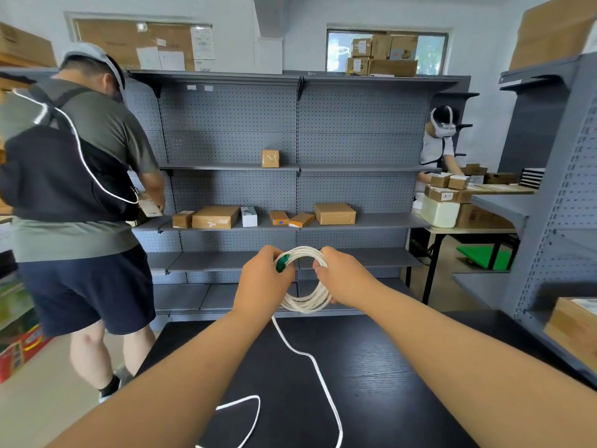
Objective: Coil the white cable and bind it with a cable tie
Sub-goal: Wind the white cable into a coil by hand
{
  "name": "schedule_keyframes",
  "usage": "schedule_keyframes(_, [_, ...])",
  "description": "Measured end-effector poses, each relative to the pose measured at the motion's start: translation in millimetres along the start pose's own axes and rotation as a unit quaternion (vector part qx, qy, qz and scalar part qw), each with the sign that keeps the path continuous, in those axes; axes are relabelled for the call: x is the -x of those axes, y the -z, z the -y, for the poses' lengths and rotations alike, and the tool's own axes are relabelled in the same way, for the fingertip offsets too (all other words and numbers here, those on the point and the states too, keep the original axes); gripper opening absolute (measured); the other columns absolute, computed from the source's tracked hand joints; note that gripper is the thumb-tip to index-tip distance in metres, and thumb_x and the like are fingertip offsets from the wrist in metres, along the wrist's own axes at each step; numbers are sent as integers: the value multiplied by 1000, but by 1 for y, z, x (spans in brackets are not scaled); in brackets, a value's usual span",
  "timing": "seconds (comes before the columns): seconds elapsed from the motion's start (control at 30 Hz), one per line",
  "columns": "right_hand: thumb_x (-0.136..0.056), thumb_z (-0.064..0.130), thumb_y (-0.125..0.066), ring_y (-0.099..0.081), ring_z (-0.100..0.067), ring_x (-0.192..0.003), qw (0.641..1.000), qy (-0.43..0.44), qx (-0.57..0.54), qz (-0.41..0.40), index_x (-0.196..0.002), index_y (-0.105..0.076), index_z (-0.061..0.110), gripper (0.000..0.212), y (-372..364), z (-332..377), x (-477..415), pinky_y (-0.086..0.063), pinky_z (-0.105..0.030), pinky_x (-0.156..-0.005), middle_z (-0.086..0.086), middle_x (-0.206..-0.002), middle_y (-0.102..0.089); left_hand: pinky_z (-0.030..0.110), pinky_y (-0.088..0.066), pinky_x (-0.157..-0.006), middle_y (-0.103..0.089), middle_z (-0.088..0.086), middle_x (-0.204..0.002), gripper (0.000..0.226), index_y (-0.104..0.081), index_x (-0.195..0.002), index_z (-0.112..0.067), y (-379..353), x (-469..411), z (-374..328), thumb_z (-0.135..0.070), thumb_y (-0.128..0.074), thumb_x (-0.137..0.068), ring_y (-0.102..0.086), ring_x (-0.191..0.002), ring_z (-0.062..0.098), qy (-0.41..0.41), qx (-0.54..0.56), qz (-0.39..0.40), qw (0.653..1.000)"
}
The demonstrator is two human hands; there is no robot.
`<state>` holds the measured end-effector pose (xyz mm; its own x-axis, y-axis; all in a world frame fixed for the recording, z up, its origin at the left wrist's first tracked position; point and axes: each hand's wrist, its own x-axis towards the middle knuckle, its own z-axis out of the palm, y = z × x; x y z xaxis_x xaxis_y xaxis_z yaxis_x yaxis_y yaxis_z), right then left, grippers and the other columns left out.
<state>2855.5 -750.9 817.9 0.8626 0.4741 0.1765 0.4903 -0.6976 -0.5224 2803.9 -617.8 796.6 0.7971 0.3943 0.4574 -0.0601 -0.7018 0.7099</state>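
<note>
A dark bench [371, 376] fills the near ground, and a loose tail of white cable [318, 370] trails across it, snaking from the near edge up toward the hands. Above the far edge of the bench, both hands hold the coiled part of the cable in the air as a ring of several loops. The left hand [263, 279] is clamped on the left side of the ring, and something green [282, 263] shows between its fingers and the loops; whether it is the tie cannot be told. The right hand [342, 279] is closed around the right side of the ring, thumb over the strands. Beyond the bench stands a grey shelf unit [290, 140] carrying several cardboard boxes [334, 213]. Left of the bench a person [74, 176] with a dark backpack reaches into the shelves, and far right of the bench another person [441, 147] bends over more boxes.
</note>
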Motion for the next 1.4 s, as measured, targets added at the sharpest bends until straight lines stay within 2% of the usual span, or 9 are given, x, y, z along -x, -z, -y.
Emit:
schedule_keyframes(0.1, [-96, 21, -40, -54, -31, -78, 1000, 17, 18, -15, -95, -44, 9, 13, -1, -2, -1, -48, -43, -64, -11, -85, -54, 37, -46, -64, -62, 9, -78, 10, -52, -96, -8, -1, 3, 1, -14, -54, -88, -57, -74, 25, -15, -18, 13, 1000])
schedule_keyframes(0.3, [-94, 15, -40, -43, -27, -62, 972, 116, 195, -55, -88, -29, 15, 12, -7, -3, -2, -20, -32, -43, -2, -66, -39, 33, -39, -58, -48, 2, -71, 9, -47, -92, -8, -6, 7, -1, -14, -53, -89, -48, -67, 24, -57, -96, 12, 994])
schedule_keyframes(0.4, [-94, 11, -38, -43, -26, -63, 972, 117, 199, -51, -90, -31, 15, 9, -8, -7, -4, -22, -32, -45, -2, -66, -38, 31, -41, -57, -53, 1, -74, 10, -47, -89, -12, -6, 7, 1, -15, -55, -87, -52, -68, 23, -49, -75, 18, 996])
schedule_keyframes(0.53, [-98, 18, -36, -46, -26, -64, 993, 54, 92, -54, -87, -36, 14, 11, -5, -9, -5, -31, -33, -52, -4, -68, -45, 22, -33, -50, -53, -5, -68, 8, -50, -82, -14, -7, 6, 8, -18, -57, -84, -48, -60, 9, 14, -8, 32, 999])
schedule_keyframes(0.77, [-95, 24, -43, -54, -28, -76, 996, 46, 71, -40, -101, -42, 14, 12, -3, -7, -1, -39, -35, -60, -13, -95, -61, 28, -31, -49, -48, 0, -66, 12, -46, -82, -10, -4, -2, 7, -18, -50, -90, -46, -63, 20, -2, -87, 58, 995])
schedule_keyframes(0.9, [-92, 33, -47, -59, -32, -84, 966, 146, 206, -49, -121, -35, 16, 36, -3, -5, 3, -45, -37, -62, -10, -113, -58, 30, -32, -56, -54, 10, -73, 15, -40, -81, -10, -4, -4, 4, -16, -49, -91, -46, -66, 26, -40, -172, 72, 982])
schedule_keyframes(1.1, [-96, 21, -39, -58, -32, -71, 889, 240, 381, -83, -127, -32, 12, 33, -13, -12, 2, -41, -38, -52, -11, -98, -52, 29, -32, -56, -61, 17, -87, 10, -43, -83, -8, -3, -6, 0, -13, -48, -89, -56, -79, 33, -61, -232, 122, 963])
schedule_keyframes(1.2, [-99, 22, -34, -47, -27, -59, 902, 234, 360, -51, -115, -37, 10, 20, -14, -16, -1, -36, -36, -48, -11, -88, -52, 28, -29, -53, -52, 7, -77, 11, -42, -81, -10, -2, -7, 0, -15, -50, -88, -48, -68, 25, -61, -223, 139, 963])
schedule_keyframes(1.4, [-100, 29, -31, -42, -21, -59, 956, 168, 240, -1, -106, -38, 11, 20, -14, -19, -5, -29, -35, -49, 0, -69, -39, 19, -33, -46, -54, -6, -65, 7, -53, -83, -16, -3, -7, 5, -22, -55, -87, -51, -55, 8, -29, -102, 128, 986])
